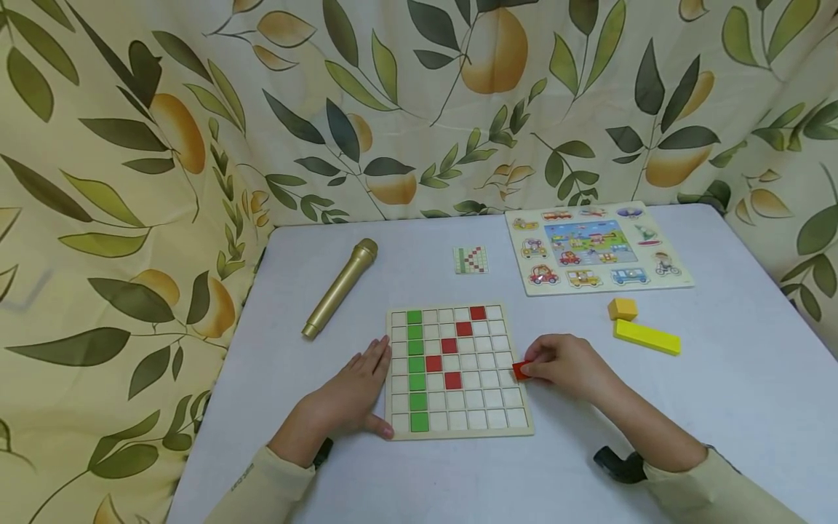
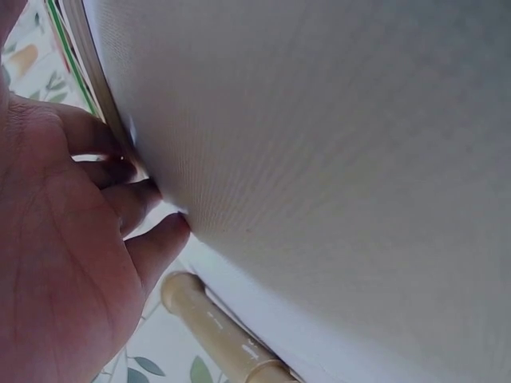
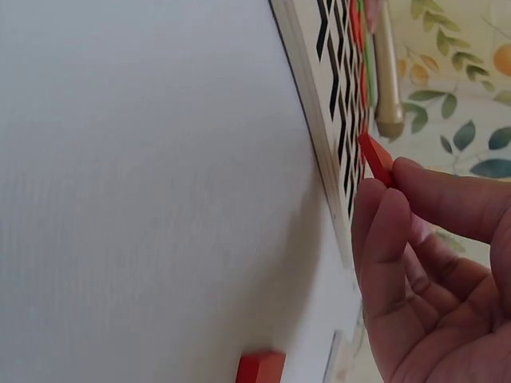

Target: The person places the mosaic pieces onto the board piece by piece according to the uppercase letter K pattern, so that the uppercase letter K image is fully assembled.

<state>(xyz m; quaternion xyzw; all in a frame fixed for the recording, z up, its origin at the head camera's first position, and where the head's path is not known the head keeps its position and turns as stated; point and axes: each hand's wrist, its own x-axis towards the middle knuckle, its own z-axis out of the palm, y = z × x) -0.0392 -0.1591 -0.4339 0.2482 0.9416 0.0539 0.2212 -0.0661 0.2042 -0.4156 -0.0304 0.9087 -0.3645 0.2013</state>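
A square wooden grid board (image 1: 474, 421) lies flat on the table. Green tiles (image 1: 417, 382) fill its second column from the left, and several red tiles (image 1: 464, 329) form a diagonal with one tile below its lower end. My right hand (image 1: 566, 366) pinches another red tile (image 3: 377, 159) between thumb and fingertips, at the board's right edge. Along the left edge rests my left hand (image 1: 353, 389), its fingers extended against the rim and its thumb near the lower left corner. In the left wrist view the left fingers (image 2: 160, 247) touch the board's side.
A gold microphone-shaped object (image 1: 340, 287) lies at the back left. Behind the board is a small pattern card (image 1: 471, 260). At the back right are a picture puzzle board (image 1: 609, 286), an orange-yellow block (image 1: 622, 309) and a long yellow block (image 1: 647, 337). The right wrist view shows a red-looking block (image 3: 259, 367).
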